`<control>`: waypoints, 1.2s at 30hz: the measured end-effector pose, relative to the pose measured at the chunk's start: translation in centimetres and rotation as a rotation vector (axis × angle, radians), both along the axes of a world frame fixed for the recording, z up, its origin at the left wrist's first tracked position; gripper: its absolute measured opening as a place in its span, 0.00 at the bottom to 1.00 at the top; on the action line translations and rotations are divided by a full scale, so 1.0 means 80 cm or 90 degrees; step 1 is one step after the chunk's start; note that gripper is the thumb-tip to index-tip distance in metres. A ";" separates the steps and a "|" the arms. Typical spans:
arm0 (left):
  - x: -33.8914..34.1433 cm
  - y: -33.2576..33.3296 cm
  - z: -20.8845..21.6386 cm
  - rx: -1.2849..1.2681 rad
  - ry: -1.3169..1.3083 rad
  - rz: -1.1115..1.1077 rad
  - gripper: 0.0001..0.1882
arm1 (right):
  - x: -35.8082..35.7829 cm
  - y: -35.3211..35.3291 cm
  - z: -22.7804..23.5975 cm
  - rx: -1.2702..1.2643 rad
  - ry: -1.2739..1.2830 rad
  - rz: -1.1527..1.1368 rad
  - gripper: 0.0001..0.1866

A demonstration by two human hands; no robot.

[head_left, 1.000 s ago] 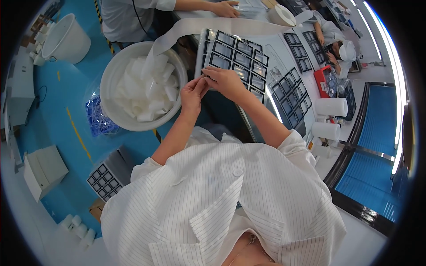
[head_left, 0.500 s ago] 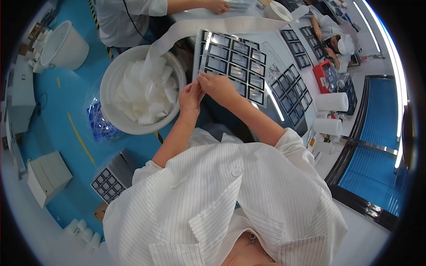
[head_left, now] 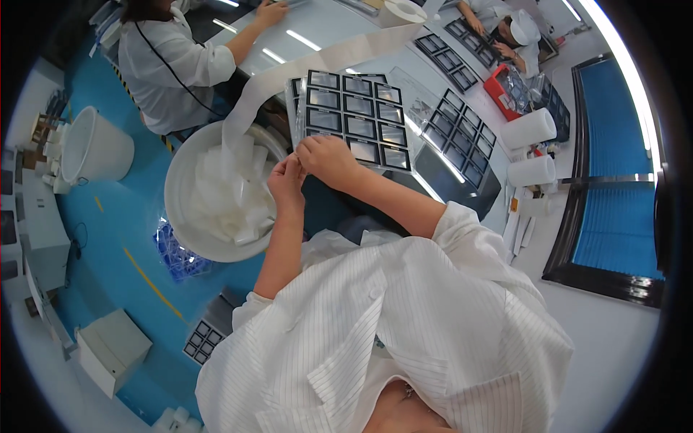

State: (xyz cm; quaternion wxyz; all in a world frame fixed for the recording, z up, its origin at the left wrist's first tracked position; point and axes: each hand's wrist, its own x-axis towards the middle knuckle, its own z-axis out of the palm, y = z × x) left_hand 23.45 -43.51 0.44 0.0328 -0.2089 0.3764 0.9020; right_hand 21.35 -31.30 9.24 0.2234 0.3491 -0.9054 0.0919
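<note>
My left hand [head_left: 287, 184] and my right hand [head_left: 328, 160] meet at the near left corner of a panel of black-framed clear rectangles [head_left: 355, 119]. Both have their fingers pinched together; whatever is between the fingertips is too small to make out. The panel's near edge lies just beyond my right hand, and a clear film edge [head_left: 299, 108] runs along its left side. Below and left of my hands stands a round white bin [head_left: 177, 216] with a heap of crumpled white film strips [head_left: 224, 195]. A long white strip [head_left: 325, 59] runs from that heap to a roll [head_left: 401, 13].
More black-framed panels [head_left: 462, 141] lie to the right, near a red bin [head_left: 498, 92] and white rolls [head_left: 529, 128]. A co-worker's sleeve [head_left: 209, 65] is at upper left; another person [head_left: 521, 32] works at upper right. On the floor are a blue-filled bag [head_left: 180, 256] and a box [head_left: 115, 350].
The view has swung, so the bin, table and panel sit differently in it. My hands stay pinched together at the panel's corner. The upper-left co-worker shows more fully now.
</note>
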 end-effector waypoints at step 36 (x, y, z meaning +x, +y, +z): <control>0.166 0.212 0.051 -0.001 0.048 -1.136 0.09 | 0.411 0.510 -0.089 -0.449 -0.395 -0.732 0.19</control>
